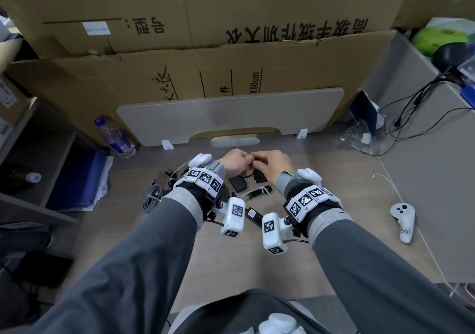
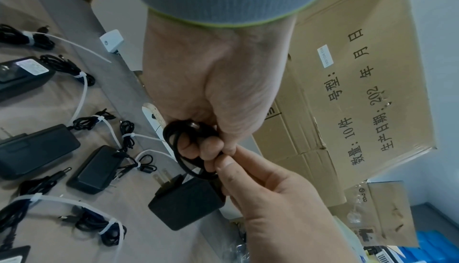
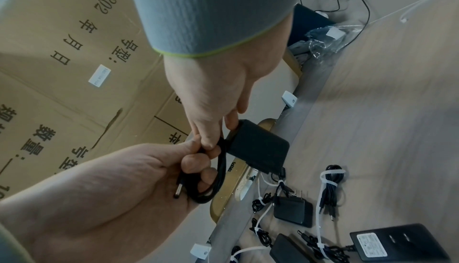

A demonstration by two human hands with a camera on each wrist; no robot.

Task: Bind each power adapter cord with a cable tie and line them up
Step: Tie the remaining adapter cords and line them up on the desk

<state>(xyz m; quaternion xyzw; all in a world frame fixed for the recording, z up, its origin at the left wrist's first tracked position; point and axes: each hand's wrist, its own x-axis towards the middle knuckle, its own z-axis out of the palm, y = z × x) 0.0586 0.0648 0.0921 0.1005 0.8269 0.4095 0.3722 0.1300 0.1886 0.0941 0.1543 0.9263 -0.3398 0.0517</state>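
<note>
Above the table's far middle, my left hand (image 1: 235, 163) (image 2: 211, 149) grips a coiled black cord (image 2: 178, 149) (image 3: 221, 171); its barrel plug (image 3: 178, 192) pokes out by my palm. My right hand (image 1: 272, 164) (image 3: 218, 139) pinches the same cord just where it leaves its black power adapter (image 2: 186, 202) (image 3: 258, 149) (image 1: 259, 177), which hangs under the hands. No cable tie shows on this cord. On the table lie several other black adapters (image 2: 37, 149) (image 3: 293, 210) whose cords are bound with white cable ties (image 2: 82, 74) (image 3: 327, 184).
A grey partition panel (image 1: 231, 112) and stacked cardboard boxes (image 1: 231, 51) close off the back. A water bottle (image 1: 115, 138) lies at the left, a white controller (image 1: 403, 220) and a white cable (image 1: 385, 179) at the right, a plastic bag (image 1: 357, 138) at the back right.
</note>
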